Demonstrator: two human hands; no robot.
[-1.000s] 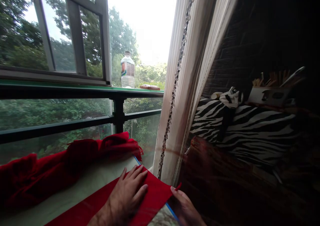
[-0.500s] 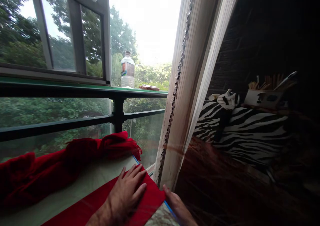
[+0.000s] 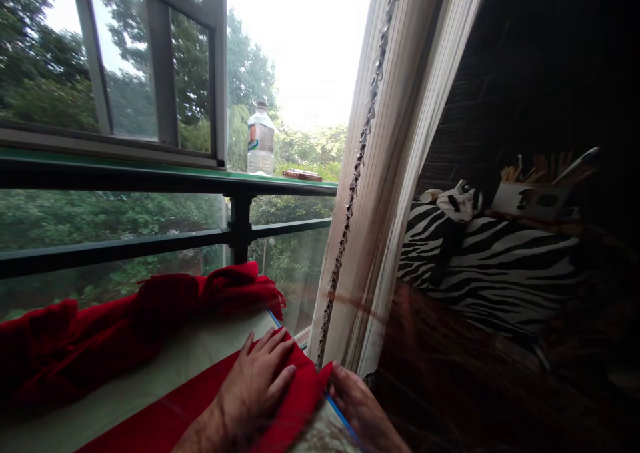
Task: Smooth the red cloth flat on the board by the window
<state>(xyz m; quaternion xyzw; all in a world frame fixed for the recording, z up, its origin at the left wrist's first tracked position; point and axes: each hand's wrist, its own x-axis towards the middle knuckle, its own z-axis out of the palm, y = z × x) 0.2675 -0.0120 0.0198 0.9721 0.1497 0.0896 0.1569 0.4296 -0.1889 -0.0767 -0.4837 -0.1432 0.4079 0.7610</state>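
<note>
A flat red cloth [image 3: 300, 393] lies across a pale surface [image 3: 200, 353] with a blue edge. My left hand [image 3: 257, 376] rests on the cloth with its fingers stretched out. At the cloth's right-hand corner, my right hand [image 3: 355, 403] pinches the fabric and holds it lifted in a small peak above the blue edge. A bunched red scarf [image 3: 170, 303] with a fringed end lies along the far side of the surface, beyond both hands.
Behind the surface runs a dark railing [image 3: 175, 243] with glass panels. A plastic bottle [image 3: 261, 143] and a small flat brown object [image 3: 301, 175] stand on the ledge. A pale curtain [image 3: 385, 173] hangs at the right. Zebra-striped fabric [image 3: 510, 259] lies in the dark beyond it.
My right hand has raised the cloth's corner, which lay flatter before, and folded it slightly inward. My left hand stays in place. The lower curtain has shifted, and the view has turned slightly.
</note>
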